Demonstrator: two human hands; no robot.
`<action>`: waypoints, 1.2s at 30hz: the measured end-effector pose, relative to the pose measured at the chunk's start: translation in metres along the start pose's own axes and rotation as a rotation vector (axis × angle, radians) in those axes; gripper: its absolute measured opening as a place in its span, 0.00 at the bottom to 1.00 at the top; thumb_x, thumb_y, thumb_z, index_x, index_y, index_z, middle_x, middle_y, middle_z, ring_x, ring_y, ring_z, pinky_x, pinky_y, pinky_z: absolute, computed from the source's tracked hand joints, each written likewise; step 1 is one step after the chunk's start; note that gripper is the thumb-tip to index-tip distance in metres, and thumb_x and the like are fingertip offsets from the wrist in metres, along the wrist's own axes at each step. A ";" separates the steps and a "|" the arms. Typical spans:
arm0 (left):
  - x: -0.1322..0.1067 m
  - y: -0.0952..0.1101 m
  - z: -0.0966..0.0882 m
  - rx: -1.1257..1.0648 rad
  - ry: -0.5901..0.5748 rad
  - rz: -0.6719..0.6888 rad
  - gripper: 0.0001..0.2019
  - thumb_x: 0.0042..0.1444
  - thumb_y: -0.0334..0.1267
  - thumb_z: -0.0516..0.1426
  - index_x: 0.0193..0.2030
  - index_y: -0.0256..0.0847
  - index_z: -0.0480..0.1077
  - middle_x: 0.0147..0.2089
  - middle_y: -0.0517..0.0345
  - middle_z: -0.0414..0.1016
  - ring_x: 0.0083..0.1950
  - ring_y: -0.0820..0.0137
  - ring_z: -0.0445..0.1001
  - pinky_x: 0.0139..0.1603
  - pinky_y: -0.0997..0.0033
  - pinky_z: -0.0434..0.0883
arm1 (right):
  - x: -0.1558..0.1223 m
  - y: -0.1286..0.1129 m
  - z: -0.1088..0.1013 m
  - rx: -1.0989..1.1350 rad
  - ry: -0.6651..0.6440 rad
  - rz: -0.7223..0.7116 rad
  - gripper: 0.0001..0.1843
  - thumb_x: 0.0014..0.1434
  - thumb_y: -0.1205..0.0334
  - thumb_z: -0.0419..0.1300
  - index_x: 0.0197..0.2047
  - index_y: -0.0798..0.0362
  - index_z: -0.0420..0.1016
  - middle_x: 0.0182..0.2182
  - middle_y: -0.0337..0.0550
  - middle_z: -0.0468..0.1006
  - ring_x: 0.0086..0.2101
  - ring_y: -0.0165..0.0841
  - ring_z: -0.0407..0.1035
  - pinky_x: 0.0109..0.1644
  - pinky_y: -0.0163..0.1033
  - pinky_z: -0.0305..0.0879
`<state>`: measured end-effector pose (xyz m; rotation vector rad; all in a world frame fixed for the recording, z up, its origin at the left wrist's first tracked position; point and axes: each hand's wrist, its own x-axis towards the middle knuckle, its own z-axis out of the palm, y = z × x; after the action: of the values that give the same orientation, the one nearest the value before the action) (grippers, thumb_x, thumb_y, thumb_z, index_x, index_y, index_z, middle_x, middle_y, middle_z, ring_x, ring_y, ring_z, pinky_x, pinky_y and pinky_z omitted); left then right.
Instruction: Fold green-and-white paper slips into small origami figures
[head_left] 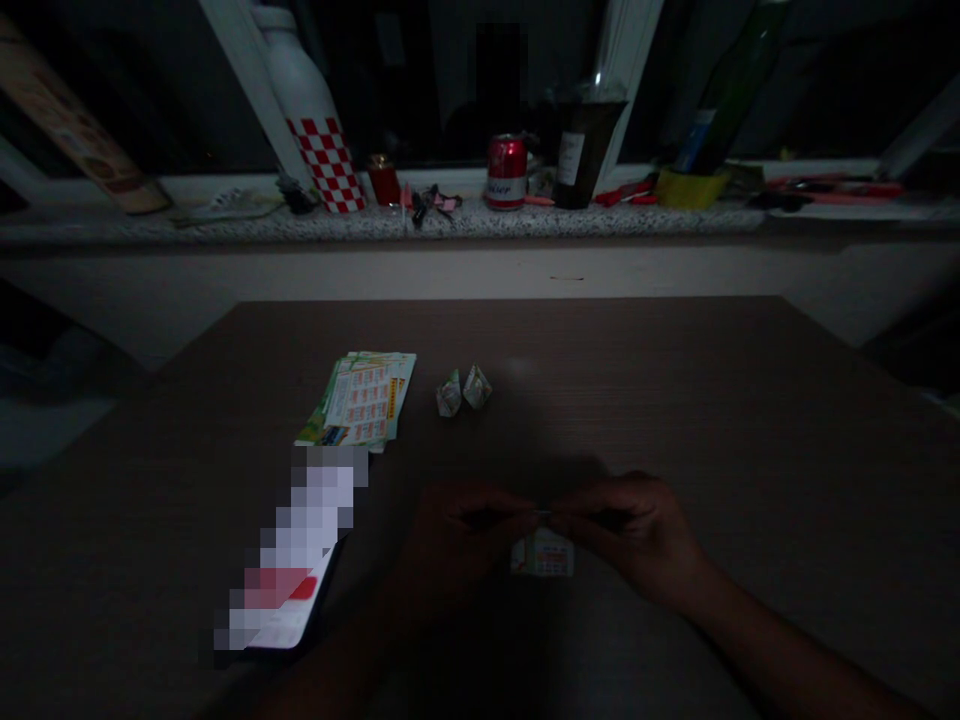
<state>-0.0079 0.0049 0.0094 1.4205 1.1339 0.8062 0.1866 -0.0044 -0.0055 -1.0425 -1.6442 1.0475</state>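
Both hands meet at the front middle of the table, fingertips almost touching. My left hand [469,525] pinches the left end of a small printed paper [551,555], and my right hand [634,525] pinches its right end. Only a thin pale edge shows between the fingertips; a lower part with green and orange print lies below the thumbs. Whether these are one piece is hard to tell in the dim light. Farther back stand two small folded paper shapes [463,392], side by side. A loose stack of printed paper cards [367,400] lies left of them.
A lit phone [289,610], partly blurred, rests on the table [675,380] left of my hands. Along the granite windowsill [262,225] stand a red-and-white checked bottle [326,150], a red can [507,175], a dark cup [581,150] and a green bottle [731,90].
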 end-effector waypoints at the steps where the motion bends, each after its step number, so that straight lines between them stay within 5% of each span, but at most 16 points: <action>1: 0.000 0.000 0.000 -0.006 0.001 -0.002 0.03 0.50 0.35 0.63 0.30 0.40 0.79 0.29 0.59 0.81 0.31 0.70 0.76 0.32 0.75 0.69 | 0.000 0.000 0.000 0.003 0.005 0.002 0.03 0.53 0.64 0.66 0.30 0.53 0.82 0.24 0.41 0.83 0.24 0.31 0.76 0.26 0.31 0.72; 9: 0.002 -0.004 0.000 -0.131 0.055 -0.039 0.07 0.50 0.38 0.63 0.35 0.39 0.77 0.33 0.58 0.80 0.34 0.69 0.76 0.34 0.75 0.71 | 0.003 0.000 0.000 -0.017 0.095 0.016 0.03 0.53 0.64 0.65 0.30 0.54 0.80 0.24 0.42 0.83 0.23 0.32 0.76 0.26 0.32 0.73; 19: 0.000 0.000 0.004 0.258 -0.011 0.165 0.03 0.51 0.31 0.60 0.30 0.37 0.76 0.29 0.59 0.77 0.31 0.71 0.74 0.34 0.75 0.67 | 0.000 -0.002 0.000 -0.152 -0.094 -0.084 0.04 0.56 0.69 0.62 0.33 0.54 0.79 0.27 0.41 0.81 0.28 0.30 0.75 0.32 0.32 0.69; 36: 0.000 0.000 0.005 0.254 -0.052 0.131 0.03 0.54 0.33 0.59 0.32 0.37 0.74 0.30 0.59 0.74 0.32 0.72 0.72 0.33 0.76 0.65 | 0.000 -0.001 -0.003 -0.127 -0.108 -0.033 0.04 0.54 0.69 0.63 0.30 0.55 0.80 0.25 0.41 0.82 0.26 0.29 0.75 0.30 0.29 0.69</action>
<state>-0.0033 0.0036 0.0082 1.7316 1.1421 0.7310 0.1889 -0.0042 -0.0035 -1.0527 -1.8292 1.0036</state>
